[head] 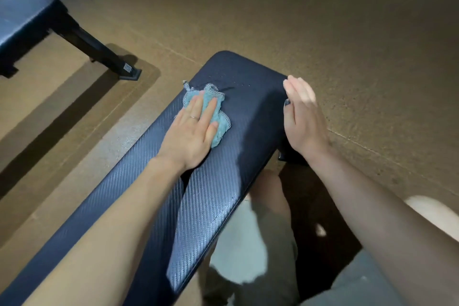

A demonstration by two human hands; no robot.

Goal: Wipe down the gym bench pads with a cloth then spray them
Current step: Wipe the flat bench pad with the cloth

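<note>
Currently we're mid-wipe. Left hand [191, 131], fingers [196, 109] straight, presses the teal cloth [218, 129] flat on the bench pad [223, 194] near its far end. Right hand [304, 117], fingers extended, rests at the surface's rt edge, holding nothing. Judged status: wipe approx. partway, near section not confirmed done; spray step pending, w/ no spray bottle in view.

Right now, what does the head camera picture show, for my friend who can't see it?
A person's left hand presses a blue-green cloth flat on a dark gym bench pad. The right hand rests open against the pad's right edge, with brown floor around and a second bench at upper left.
</note>
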